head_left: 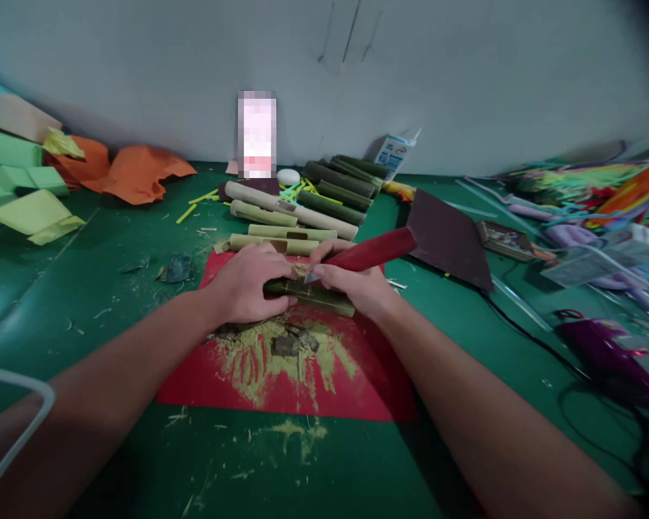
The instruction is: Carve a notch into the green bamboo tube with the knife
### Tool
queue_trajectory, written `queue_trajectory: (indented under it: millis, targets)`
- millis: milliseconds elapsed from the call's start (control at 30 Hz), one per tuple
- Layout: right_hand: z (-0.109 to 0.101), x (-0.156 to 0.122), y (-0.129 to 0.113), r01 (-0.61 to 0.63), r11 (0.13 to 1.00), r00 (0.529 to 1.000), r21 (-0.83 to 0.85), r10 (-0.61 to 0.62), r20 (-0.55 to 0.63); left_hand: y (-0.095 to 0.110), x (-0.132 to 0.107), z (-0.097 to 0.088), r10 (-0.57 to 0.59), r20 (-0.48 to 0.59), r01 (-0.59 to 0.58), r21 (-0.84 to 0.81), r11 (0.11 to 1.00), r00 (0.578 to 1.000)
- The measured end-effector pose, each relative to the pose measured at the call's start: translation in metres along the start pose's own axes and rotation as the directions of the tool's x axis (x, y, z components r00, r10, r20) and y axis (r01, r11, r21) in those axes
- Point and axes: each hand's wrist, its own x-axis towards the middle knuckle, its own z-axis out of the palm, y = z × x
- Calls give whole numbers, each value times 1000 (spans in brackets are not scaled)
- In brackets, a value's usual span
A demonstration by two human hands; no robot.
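A dark green piece of bamboo tube [329, 299] lies across the red sheet [378, 389]. My left hand [252, 285] grips its left end, thumb on the near side and fingers on the far side. My right hand [357, 285] is closed around a red-handled craft knife [376, 250]. The knife's short blade points down and left, its tip at the top of the bamboo; whether it cuts into it I cannot tell. Yellowish sawdust [257, 367] and dark bamboo chips [286, 344] are scattered on the sheet in front of the tube.
Several other bamboo tubes [314, 216], some with notches, lie behind my hands. A lit phone [257, 133] leans on the wall. Crumpled orange paper [140, 173] lies left. A dark brown board [448, 238], a purple glue gun [606, 346] and a cable are at the right.
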Motion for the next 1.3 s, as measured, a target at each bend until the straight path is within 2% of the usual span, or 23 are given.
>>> queue_trajectory:
  millis: [167,433,533,833,1100,1300]
  targets:
    - [1,2,4,32,999,999,-14,-32,-11,-1,0,1,16,1,-16,35,999,1000]
    - [-1,0,3,-13,999,1000,-38,12,-24,-4,-1,3,35,-62,-34,11,999,997]
    - [0,-3,0,-22,999,999,-35,20,-40,-4,-1,2,43,-52,-42,17,999,998]
    - [7,-5,0,93,982,994,-167,-100,-33,-4,-2,0,39,-28,-38,45,998,999]
    - [9,-6,-2,41,963,993,-267,-68,-94,-5,-2,0,56,-45,-56,2,998,997]
    - [9,-6,2,14,967,984,-253,-58,-166,-3,0,-1,59,-41,-58,11,998,997]
